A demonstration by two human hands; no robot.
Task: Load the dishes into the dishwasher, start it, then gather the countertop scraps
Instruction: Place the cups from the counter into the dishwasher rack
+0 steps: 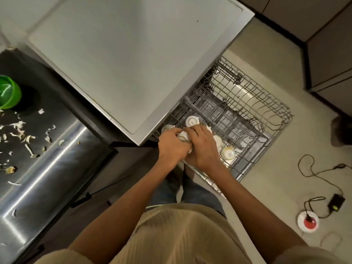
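Both hands over near-left corner of pulled-out grey wire dishwasher rack (pixel 247 119): left hand (pixel 172 147) and right hand (pixel 202 147) curled around small white ceramic cup (pixel 183 135), held directly beneath fingers, above rack tines.

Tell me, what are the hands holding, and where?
Both hands, left and right, grip a white cup over the dishwasher rack; the exact place of the grip is hidden.

The wire dishwasher rack (pixel 247 119) stands pulled out beside the pale countertop (pixel 123 60), with several white cups (pixel 192 121) set upside down at its end nearest that countertop. Left of the countertop, the steel sink surface (pixel 47 168) carries scattered pale scraps (pixel 28 139) and a green bowl (pixel 8 92).
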